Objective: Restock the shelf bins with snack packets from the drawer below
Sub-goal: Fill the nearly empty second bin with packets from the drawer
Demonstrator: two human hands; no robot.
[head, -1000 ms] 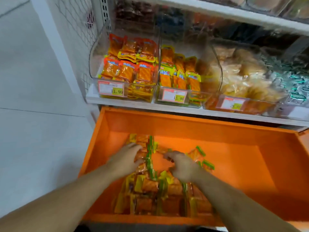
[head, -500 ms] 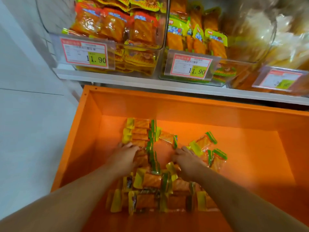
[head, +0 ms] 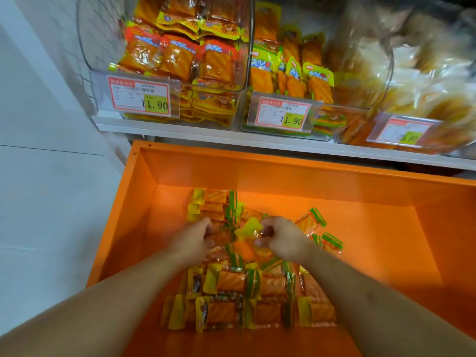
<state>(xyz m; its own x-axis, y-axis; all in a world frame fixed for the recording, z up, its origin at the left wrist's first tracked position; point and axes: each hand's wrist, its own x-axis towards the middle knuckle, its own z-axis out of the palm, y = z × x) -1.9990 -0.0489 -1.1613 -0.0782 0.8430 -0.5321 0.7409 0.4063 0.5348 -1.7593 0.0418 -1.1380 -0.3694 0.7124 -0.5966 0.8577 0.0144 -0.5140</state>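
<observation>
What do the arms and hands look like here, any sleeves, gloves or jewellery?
Two bare forearms enter from the bottom edge. No sleeves in view, no gloves, no watch or bracelet on either wrist. Left hand and right hand show no rings; the fingers are partly hidden among packets.

Both hands now curl around packets in the drawer: the left hand grips orange ones where it lay flat before, and the right hand lifts a yellow-ended packet off the pile. The camera sits closer.
</observation>
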